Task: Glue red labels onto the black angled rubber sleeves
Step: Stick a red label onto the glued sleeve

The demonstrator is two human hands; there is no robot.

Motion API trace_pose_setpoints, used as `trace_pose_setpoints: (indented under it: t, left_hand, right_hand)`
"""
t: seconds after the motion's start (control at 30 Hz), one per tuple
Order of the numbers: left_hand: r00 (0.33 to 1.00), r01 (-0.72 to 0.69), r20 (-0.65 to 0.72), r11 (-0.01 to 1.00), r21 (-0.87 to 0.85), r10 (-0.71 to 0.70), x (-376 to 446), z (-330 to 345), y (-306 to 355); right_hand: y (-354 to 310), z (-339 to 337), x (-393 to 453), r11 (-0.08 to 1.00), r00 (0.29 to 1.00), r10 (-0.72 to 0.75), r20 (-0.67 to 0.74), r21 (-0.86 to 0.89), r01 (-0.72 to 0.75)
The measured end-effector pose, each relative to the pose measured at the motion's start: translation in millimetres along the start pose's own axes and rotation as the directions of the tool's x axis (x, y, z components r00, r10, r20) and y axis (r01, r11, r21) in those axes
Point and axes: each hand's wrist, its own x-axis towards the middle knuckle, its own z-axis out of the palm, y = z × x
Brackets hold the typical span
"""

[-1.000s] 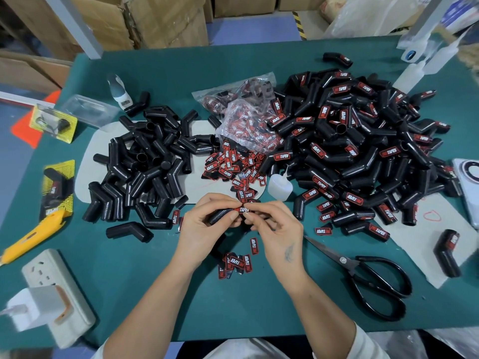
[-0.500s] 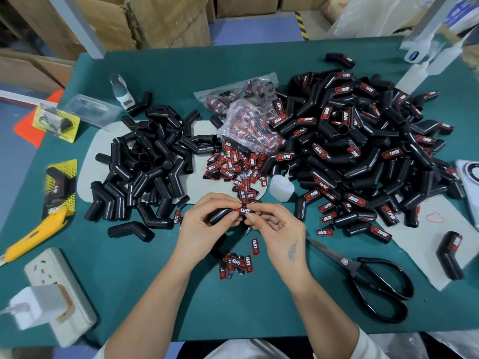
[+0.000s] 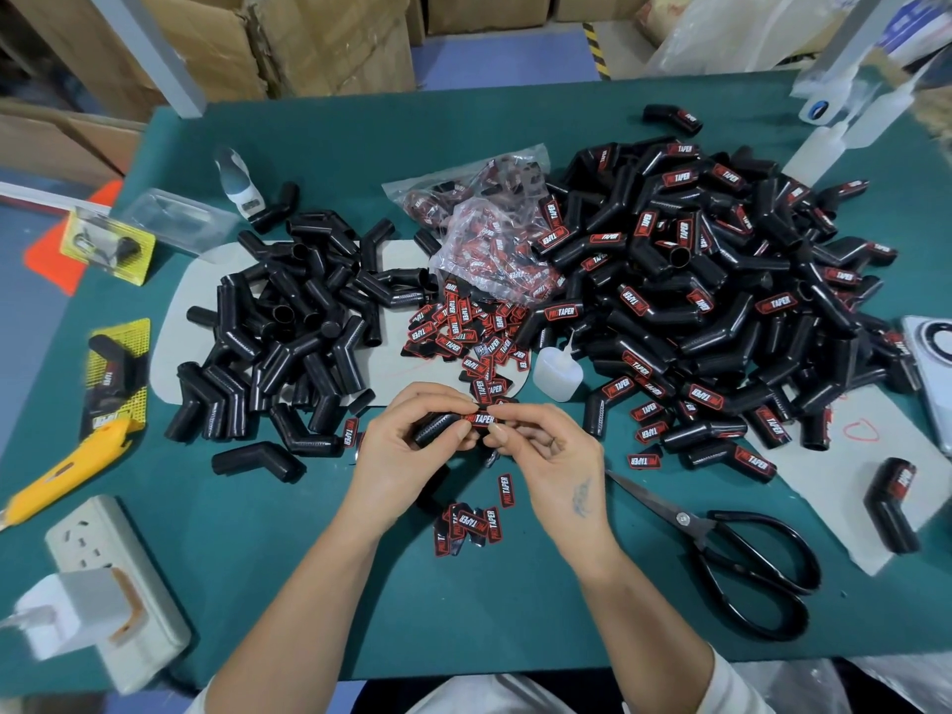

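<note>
The person holds one black angled sleeve (image 3: 438, 427) above the near middle of the green worktop (image 3: 309, 584). The left hand (image 3: 407, 450) has its grip closed around the sleeve, fingers curled over its far side and thumb on the near side. The right hand (image 3: 551, 456) pinches at a red label (image 3: 480, 419) lying on the sleeve's right end, thumb and forefinger meeting at the label's right edge.

Just beyond the hands sits a heap of loose labels (image 3: 463, 332) on a pale sheet, with a small glue bottle (image 3: 557, 371) to its right. A pile of plain sleeves (image 3: 288, 332) lies to the far left, and a larger pile of labelled sleeves (image 3: 721, 291) fills the far right. A few more labels (image 3: 466, 525) lie on the worktop between the forearms. Black scissors (image 3: 731, 553) rest near the right wrist. A yellow utility knife (image 3: 67, 471) and a white power strip (image 3: 113, 584) lie at the near left.
</note>
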Motion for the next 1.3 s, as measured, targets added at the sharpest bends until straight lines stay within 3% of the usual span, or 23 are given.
trace_pose_setpoints:
  t: [0.37,0.67,0.83,1.03,1.3]
  left_hand:
    - [1.000,-0.018,-0.002,1.000,0.025,0.018,-0.7,-0.1,4.6]
    - [0.999,0.046,0.014,0.993,-0.110,-0.045,-0.5,-0.9,1.5]
    - [1.000,-0.011,0.015,0.999,-0.036,0.011,-3.0,0.1,-1.0]
    - [0.983,-0.172,0.080,0.982,0.084,0.165,-3.2,1.3,-3.9]
    - [0.977,-0.212,0.040,0.963,0.167,0.208,-1.8,2.5,-4.3]
  right_hand:
    - [-7.6,0.3,-1.9,0.999,1.000,0.024,0.004,0.033,-0.024]
    - [-12.1,0.8,-1.0,0.986,0.994,0.108,-0.013,0.128,-0.105]
    - [-15.3,4.0,-0.1,0.983,0.985,0.147,0.087,0.100,-0.156]
    - [-16.3,1.4,1.7,0.965,0.980,0.188,0.067,0.175,-0.197]
    - [-16.6,-0.5,1.5,0.961,0.983,0.170,0.069,0.210,-0.181]
